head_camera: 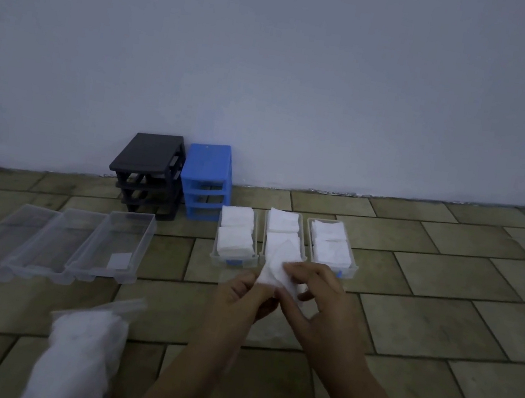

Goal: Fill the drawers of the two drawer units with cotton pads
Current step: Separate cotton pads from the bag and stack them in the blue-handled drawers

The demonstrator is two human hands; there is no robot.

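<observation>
Over tiled floor (441,323), both hands (287,292) pinch cotton pads (271,274).

– What colours were the drawer units?
– One black unit (148,171), one blue unit (205,180).
– And the rest?
– White cotton pads (235,241), clear drawers (111,245), brownish-olive floor tiles (424,320), a pale grey-blue wall (309,68).

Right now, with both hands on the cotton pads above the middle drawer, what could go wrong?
1. The left hand and right hand pinch a loose bunch of cotton pads; some may slip onto the tiled floor.
2. The middle filled drawer already looks heaped, so extra pads might spill over or jam it in the blue drawer unit.
3. The three clear empty drawers may be overlooked.
</observation>
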